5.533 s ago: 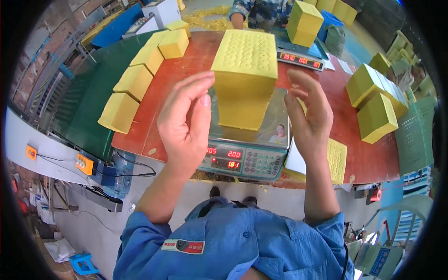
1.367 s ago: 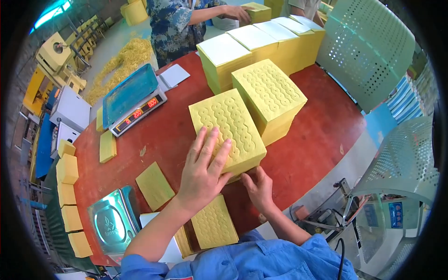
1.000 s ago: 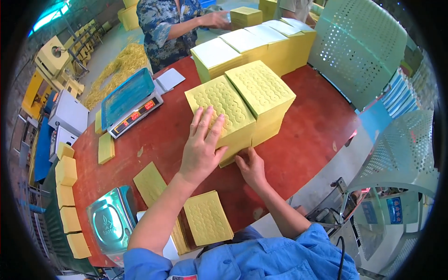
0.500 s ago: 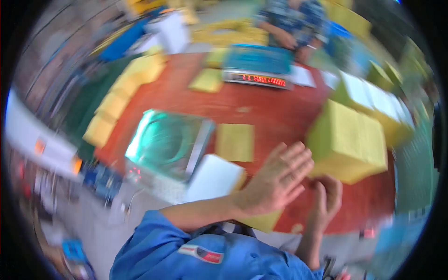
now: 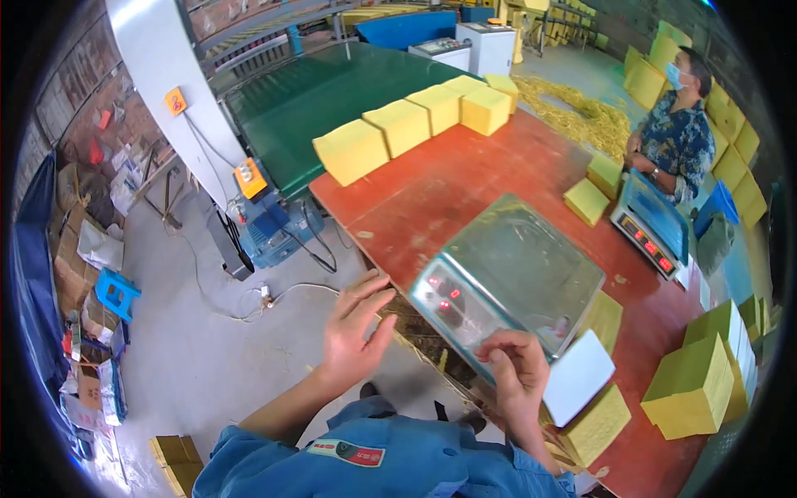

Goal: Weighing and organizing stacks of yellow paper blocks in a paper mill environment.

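My left hand (image 5: 357, 328), fingers spread and holding nothing, hovers at the near left edge of the red table (image 5: 390, 220). My right hand (image 5: 519, 378) is over the front panel of a digital scale (image 5: 527, 257). Its fingers are curled in toward the thumb, and I see nothing in them. Red lights glow on the panel, and a clear cover lies over the scale. Just right of the right hand, a white sheet (image 5: 579, 378) lies by a yellow block (image 5: 598, 425). A flat yellow piece (image 5: 602, 319) lies behind the sheet.
A row of yellow blocks (image 5: 403, 129) lines the far table edge beside a green conveyor belt (image 5: 332, 100). Larger yellow blocks (image 5: 689, 386) stand at the right. A person (image 5: 681, 137) stands behind a second scale (image 5: 652, 224). A motor (image 5: 278, 236) and cable are at the left.
The view has swung left, bringing the conveyor and motor into sight. My hands, formerly close together near the large yellow blocks, are now apart, the right one over the scale's panel.
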A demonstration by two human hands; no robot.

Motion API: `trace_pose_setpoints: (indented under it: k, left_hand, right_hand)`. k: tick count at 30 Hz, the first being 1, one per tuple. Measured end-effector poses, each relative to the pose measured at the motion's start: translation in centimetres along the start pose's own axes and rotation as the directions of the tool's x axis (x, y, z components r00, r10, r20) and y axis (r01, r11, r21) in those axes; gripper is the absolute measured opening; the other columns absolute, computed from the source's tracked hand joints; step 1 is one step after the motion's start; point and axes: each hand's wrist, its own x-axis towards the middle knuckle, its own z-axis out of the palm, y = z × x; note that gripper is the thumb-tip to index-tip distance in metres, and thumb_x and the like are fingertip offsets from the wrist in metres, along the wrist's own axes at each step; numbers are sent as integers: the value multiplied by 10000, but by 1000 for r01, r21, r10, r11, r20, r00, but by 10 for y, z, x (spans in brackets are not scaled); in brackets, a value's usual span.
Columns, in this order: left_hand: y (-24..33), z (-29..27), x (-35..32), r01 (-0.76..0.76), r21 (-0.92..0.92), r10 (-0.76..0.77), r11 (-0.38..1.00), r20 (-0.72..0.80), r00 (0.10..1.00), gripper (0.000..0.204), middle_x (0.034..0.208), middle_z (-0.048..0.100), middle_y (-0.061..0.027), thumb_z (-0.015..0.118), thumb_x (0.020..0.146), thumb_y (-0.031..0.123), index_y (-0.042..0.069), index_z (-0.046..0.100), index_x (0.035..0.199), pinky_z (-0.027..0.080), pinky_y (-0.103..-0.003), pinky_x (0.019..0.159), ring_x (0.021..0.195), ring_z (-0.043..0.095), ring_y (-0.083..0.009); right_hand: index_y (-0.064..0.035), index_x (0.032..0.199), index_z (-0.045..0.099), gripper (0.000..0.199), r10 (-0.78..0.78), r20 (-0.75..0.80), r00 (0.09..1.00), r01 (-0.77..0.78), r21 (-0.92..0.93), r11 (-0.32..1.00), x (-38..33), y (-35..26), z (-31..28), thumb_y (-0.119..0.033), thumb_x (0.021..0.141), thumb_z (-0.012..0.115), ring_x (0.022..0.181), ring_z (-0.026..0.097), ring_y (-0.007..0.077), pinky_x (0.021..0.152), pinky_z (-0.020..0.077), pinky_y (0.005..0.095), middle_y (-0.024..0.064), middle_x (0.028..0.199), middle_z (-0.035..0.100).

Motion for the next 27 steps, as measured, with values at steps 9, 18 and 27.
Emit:
trace_pose_setpoints:
  k: [9, 18, 27]
  left_hand:
    - [-143, -110, 34, 39, 138, -40, 990, 2, 999, 285, 1150, 662, -168, 709, 771, -15, -15, 665, 1053, 503, -429, 918, 1087, 632, -359]
    - [-238, -94, 110, -11, 184, -2, 983, 74, 997, 246, 1124, 662, -196, 684, 762, -53, -38, 670, 1007, 511, -415, 902, 1049, 639, -369]
    - [-343, -76, 231, 16, 212, -53, 977, 169, 984, 295, 1269, 599, -229, 661, 838, 39, -48, 636, 1119, 481, -442, 969, 1154, 587, -398]
  right_hand:
    - [9, 1131, 572, 202, 23, 166, 986, -45, 131, 990, 86, 72, 172, 73, 951, 506, 927, 650, 150, 855, 535, 291, 89, 1043, 636]
    - [15, 1137, 562, 181, 110, 120, 987, -143, 312, 939, 208, 132, 225, 66, 965, 541, 940, 603, 118, 854, 502, 272, 59, 1019, 620]
    - [10, 1141, 573, 161, 164, 35, 986, -167, 271, 948, 298, 165, 233, 16, 983, 542, 940, 626, 114, 843, 525, 268, 55, 1020, 643]
